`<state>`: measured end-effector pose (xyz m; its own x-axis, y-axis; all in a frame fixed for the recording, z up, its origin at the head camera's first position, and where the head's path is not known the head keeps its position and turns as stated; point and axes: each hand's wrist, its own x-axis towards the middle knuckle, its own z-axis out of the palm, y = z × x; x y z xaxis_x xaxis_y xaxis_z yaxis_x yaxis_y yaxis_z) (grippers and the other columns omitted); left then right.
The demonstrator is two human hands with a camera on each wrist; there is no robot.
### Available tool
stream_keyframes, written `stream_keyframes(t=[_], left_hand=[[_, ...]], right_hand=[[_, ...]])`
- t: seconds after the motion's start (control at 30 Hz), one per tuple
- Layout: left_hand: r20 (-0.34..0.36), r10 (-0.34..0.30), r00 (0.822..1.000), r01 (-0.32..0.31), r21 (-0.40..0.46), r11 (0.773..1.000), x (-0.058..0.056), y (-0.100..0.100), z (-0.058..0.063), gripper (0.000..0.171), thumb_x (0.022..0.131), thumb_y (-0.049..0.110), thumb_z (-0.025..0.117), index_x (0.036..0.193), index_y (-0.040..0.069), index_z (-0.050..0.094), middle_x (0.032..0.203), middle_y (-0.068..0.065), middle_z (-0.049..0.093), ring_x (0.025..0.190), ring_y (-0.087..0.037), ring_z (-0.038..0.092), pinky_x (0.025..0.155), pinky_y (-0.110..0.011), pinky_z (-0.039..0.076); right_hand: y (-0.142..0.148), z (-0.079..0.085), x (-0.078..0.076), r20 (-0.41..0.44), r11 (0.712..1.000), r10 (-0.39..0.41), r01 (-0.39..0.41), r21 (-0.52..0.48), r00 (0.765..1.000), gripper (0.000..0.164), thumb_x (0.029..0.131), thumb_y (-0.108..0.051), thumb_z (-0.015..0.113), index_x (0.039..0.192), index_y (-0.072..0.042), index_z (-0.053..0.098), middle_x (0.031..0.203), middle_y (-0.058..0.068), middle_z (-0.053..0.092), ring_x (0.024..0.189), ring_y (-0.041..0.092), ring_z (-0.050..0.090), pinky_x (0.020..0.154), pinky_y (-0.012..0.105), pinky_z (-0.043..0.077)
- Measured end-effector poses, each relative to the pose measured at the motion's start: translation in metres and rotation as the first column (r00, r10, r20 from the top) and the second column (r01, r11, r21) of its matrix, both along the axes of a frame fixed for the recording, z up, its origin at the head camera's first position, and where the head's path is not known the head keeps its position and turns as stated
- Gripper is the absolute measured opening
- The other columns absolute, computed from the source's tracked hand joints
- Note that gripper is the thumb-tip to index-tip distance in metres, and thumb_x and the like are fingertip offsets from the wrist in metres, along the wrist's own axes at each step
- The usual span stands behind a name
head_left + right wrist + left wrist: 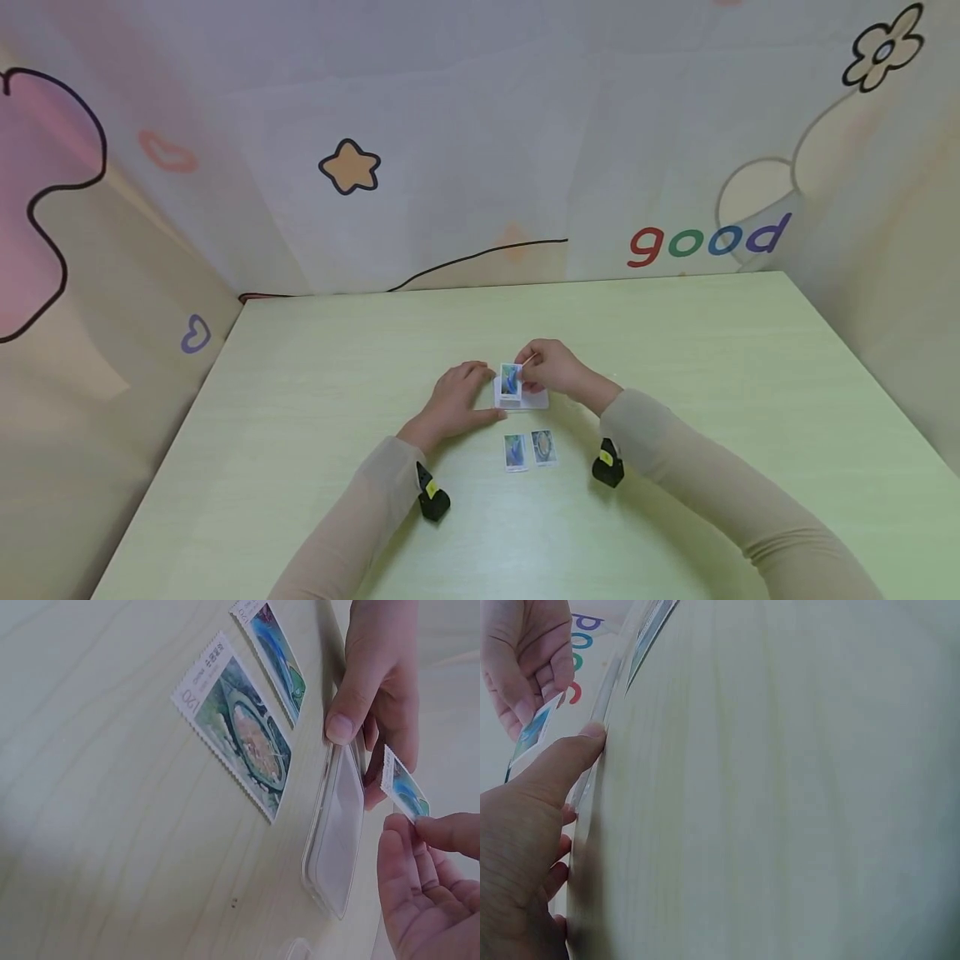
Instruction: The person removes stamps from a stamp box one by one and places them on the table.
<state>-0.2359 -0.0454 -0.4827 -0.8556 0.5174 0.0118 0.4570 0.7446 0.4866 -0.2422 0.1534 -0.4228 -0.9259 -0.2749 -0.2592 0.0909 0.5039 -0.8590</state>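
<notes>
My right hand (pixel 557 367) pinches a small postage stamp (pixel 407 792) with perforated edges between thumb and fingers. The stamp has a blue and green picture and is raised over a flat, clear plastic case (pixel 335 832) with a whitish inside. On the case's left side is my left hand (pixel 453 398), its thumb on the near edge and its fingers at the far edge, holding the case between them. Nearer to me two more stamps lie side by side on the table: a blue-green one (pixel 514 452) and one with a ring-shaped structure (pixel 251 735), marked 120.
The pale wood-grain table (pixel 337 358) stretches out on all sides of the hands. Behind it hangs a printed cloth backdrop (pixel 480 150). A small clear piece (pixel 298 949) shows at the bottom of the right wrist view. Black wrist cameras (pixel 608 465) hang under both sleeves.
</notes>
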Motion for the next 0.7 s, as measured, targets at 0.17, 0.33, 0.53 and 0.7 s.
stream_keyframes(t=[0.17,0.33,0.53,0.7], left_hand=[[-0.006,0.0,1.0,0.0,-0.001,1.0,0.0,0.0,0.0,0.064,0.083,0.046,0.068,0.132,0.009,0.05,0.144,-0.013,0.042,0.135,-0.031,0.036,0.112,-0.05,0.027],[-0.004,0.001,1.0,-0.001,0.004,1.0,0.0,0.001,0.0,0.063,0.083,0.045,0.069,0.131,0.009,0.05,0.143,-0.014,0.043,0.134,-0.032,0.036,0.112,-0.051,0.027],[-0.015,-0.003,1.0,0.003,-0.006,1.0,0.0,0.002,0.0,0.062,0.083,0.044,0.069,0.132,0.009,0.05,0.144,-0.014,0.042,0.135,-0.031,0.036,0.112,-0.05,0.027],[-0.002,0.006,1.0,-0.006,0.002,1.0,0.0,0.001,0.001,0.063,0.083,0.045,0.069,0.132,0.009,0.05,0.144,-0.014,0.042,0.135,-0.032,0.036,0.112,-0.051,0.027]], right_hand=[[0.004,0.001,0.001,0.014,1.0,-0.001,0.0,0.008,1.0,0.017,0.089,0.001,0.059,0.105,0.007,0.056,0.081,0.011,0.063,0.063,0.013,0.06,0.061,0.026,0.055],[0.005,0.005,0.006,0.026,1.0,-0.002,0.002,0.007,1.0,0.018,0.09,0.0,0.057,0.108,0.006,0.056,0.082,0.011,0.063,0.064,0.014,0.058,0.062,0.027,0.055],[0.006,0.01,0.012,0.026,1.0,-0.002,0.002,-0.013,1.0,0.019,0.091,0.0,0.057,0.108,0.006,0.056,0.082,0.01,0.062,0.064,0.014,0.059,0.064,0.029,0.056],[0.009,0.015,0.016,0.019,1.0,0.006,-0.006,-0.005,1.0,0.019,0.091,0.0,0.057,0.109,0.006,0.056,0.085,0.012,0.063,0.067,0.015,0.06,0.067,0.03,0.057]])
